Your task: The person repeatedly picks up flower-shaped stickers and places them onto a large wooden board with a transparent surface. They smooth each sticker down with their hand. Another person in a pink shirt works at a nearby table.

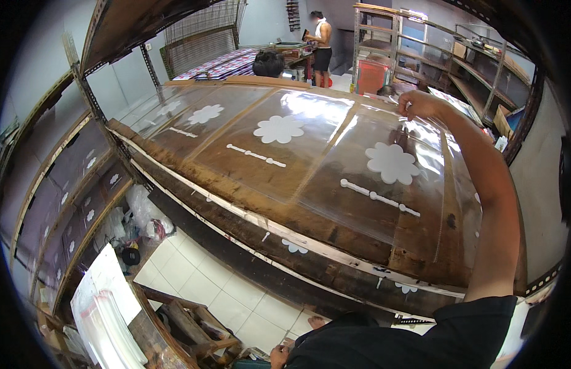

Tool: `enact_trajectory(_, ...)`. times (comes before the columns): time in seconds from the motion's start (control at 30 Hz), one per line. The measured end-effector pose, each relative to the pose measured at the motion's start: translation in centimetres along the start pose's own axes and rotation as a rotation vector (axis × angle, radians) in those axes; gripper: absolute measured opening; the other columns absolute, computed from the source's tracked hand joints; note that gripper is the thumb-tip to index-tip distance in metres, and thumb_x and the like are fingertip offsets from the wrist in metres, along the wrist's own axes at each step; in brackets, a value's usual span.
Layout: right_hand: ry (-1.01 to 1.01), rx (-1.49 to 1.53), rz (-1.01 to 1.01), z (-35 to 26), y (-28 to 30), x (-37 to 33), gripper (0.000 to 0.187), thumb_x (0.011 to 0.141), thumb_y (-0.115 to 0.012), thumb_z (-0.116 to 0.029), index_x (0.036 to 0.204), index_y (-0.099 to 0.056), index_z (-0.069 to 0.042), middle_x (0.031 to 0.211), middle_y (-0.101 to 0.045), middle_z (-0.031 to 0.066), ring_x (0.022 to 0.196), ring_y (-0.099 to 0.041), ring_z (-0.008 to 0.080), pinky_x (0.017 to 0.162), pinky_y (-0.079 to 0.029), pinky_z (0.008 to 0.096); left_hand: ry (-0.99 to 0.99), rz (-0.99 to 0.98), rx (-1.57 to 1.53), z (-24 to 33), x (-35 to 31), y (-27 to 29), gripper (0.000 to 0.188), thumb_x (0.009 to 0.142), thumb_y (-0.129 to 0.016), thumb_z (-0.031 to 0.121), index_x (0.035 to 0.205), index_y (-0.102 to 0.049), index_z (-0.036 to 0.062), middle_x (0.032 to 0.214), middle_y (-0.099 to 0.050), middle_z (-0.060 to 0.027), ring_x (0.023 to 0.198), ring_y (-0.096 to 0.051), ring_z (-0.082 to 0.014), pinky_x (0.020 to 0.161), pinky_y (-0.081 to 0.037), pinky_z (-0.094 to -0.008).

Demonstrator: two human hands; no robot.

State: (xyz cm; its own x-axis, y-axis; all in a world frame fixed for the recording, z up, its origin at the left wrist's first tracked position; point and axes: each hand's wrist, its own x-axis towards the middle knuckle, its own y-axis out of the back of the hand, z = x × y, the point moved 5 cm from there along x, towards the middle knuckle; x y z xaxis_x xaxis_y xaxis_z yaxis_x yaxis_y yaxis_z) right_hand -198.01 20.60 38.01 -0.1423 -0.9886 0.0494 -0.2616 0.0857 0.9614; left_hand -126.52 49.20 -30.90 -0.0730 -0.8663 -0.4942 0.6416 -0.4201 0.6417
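Clear plastic sheets lie side by side on a brown wooden shelf board (242, 178). Each bears a white scalloped flower shape and a white bar with round knobs. My right arm stretches over the board's right side. At the far edge of the nearest clear plastic sheet (359, 212), my right hand (419, 104) has its fingers pinched together on the film. Glare hides part of that sheet's edge. Low beside my dark shirt hangs my left hand (279, 355), only partly in view; its fingers are too cut off to read.
A metal rack upright (98, 98) stands at the left, with more shelves of flower-printed sheets beyond. White sheets (107, 307) lie on a wooden stand at lower left. Plastic bags (144, 212) sit on the tiled floor. Another person (322, 40) stands at the back; a dark-haired head (269, 63) shows behind the board.
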Motion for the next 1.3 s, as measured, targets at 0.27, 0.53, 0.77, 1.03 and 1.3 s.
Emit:
enact_trajectory(0.27, 0.325, -0.358, 0.312, -7.0, 3.8, -1.2, 0.010, 0.080, -0.063, -0.007, 0.089, -0.061, -0.002, 0.091, -0.062, 0.0143, 0.092, -0.059, 0.0315, 0.083, -0.048, 0.0392, 0.044, -0.009, -0.018, -3.1, -2.3, 1.0, 0.046, 0.087, -0.060, 0.043, 0.105, -0.073, 0.0033, 0.098, -0.070, -0.0271, 0.097, -0.067, -0.0438, 0.089, -0.052, -0.0481)
enact_trajectory(0.53, 0.732, -0.243, 0.376, -34.8, 3.0, -1.5, 0.019, 0.084, -0.062, -0.002, 0.102, -0.058, -0.001, 0.121, -0.057, 0.0162, 0.119, -0.055, 0.0328, 0.101, -0.043, 0.0411, 0.077, 0.078, -0.160, 1.3, -3.8, 8.9, 0.044, 0.089, -0.060, 0.037, 0.108, -0.070, -0.0014, 0.108, -0.068, -0.0281, 0.107, -0.064, -0.0423, 0.096, -0.050, -0.0457)
enact_trajectory(0.77, 1.239, -0.230, 0.294, -61.6, -5.3, -8.4, 0.025, 0.089, -0.063, -0.008, 0.113, -0.060, -0.002, 0.133, -0.056, 0.0160, 0.122, -0.054, 0.0354, 0.105, -0.042, 0.0437, -0.015, 0.260, -0.283, 0.5, -4.2, 13.6, 0.043, 0.091, -0.062, 0.033, 0.116, -0.067, -0.0011, 0.119, -0.064, -0.0268, 0.114, -0.060, -0.0404, 0.100, -0.047, -0.0439)
enact_trajectory(1.03, 1.655, 0.373, -0.081, -76.9, -20.3, -16.2, 0.028, 0.090, -0.066, -0.012, 0.114, -0.062, 0.000, 0.116, -0.064, 0.0169, 0.110, -0.062, 0.0339, 0.097, -0.050, 0.0424, 0.019, 0.341, -0.423, 0.5, -7.7, 18.9, 0.043, 0.094, -0.062, 0.033, 0.122, -0.065, -0.0005, 0.122, -0.064, -0.0233, 0.110, -0.063, -0.0380, 0.096, -0.050, -0.0413)
enact_trajectory(1.3, 0.245, 1.423, -0.852, -65.5, -59.1, -13.2, 0.011, 0.099, -0.056, -0.011, 0.103, -0.061, -0.003, 0.092, -0.063, 0.0061, 0.080, -0.063, 0.0169, 0.079, -0.054, 0.0311, 0.047, 0.394, -0.448, 0.2, -7.8, 22.0, 0.045, 0.095, -0.059, 0.034, 0.123, -0.064, -0.0013, 0.121, -0.064, -0.0247, 0.108, -0.065, -0.0358, 0.094, -0.051, -0.0412)
